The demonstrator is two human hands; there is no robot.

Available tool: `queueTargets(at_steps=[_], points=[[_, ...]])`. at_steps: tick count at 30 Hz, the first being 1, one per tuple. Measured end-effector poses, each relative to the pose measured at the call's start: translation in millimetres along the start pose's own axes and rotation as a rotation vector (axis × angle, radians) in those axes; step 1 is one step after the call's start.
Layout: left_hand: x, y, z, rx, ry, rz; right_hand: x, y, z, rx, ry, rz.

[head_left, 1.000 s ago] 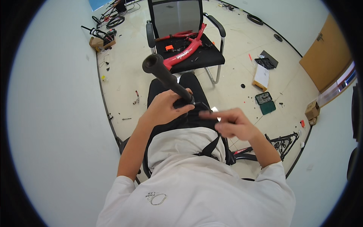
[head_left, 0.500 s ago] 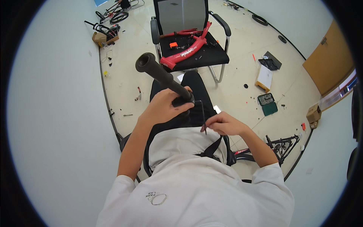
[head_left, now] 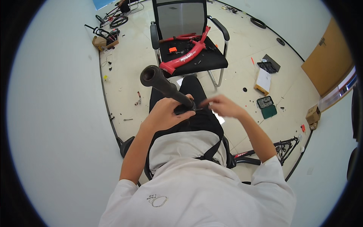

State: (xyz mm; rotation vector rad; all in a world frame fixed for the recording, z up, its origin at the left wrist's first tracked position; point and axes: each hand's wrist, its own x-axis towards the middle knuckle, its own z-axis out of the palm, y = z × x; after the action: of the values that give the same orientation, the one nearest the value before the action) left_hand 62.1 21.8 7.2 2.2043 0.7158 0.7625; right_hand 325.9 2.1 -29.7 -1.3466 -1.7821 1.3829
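Observation:
A black bicycle handlebar with a thick rubber grip points up toward me above my lap, its hollow end uppermost. My left hand is closed around its lower part, by a dark clamp partly hidden behind the fingers. Out of the clamp's right side sticks a short thin piece of metal, apparently part of a hex key. Just right of it is my right hand, blurred by motion, its forefinger reaching toward the clamp. Whether those fingers hold the key is unclear.
Facing me, a black office chair bears a red bike frame and small parts. On the floor to the right lie a green case, a white-topped box and a black frame. A wall runs along my left.
My right hand has moved up from the lower end of the hex key to beside the clamp. The key's long arm no longer hangs down. The left hand keeps its hold.

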Motion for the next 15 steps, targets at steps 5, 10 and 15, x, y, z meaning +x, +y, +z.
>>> queueTargets(at_steps=[5, 10, 15], points=[[-2, -15, -3, -0.021, 0.046, 0.013, -59, -23, 33, 0.381, -0.422, 0.176], [-1, -3, -4, 0.014, -0.007, -0.010, -67, -79, 20, 0.450, -0.393, -0.113], [0, -1, 0, -0.028, -0.024, -0.028, -12, -77, -15, 0.420, -0.037, -0.161]])
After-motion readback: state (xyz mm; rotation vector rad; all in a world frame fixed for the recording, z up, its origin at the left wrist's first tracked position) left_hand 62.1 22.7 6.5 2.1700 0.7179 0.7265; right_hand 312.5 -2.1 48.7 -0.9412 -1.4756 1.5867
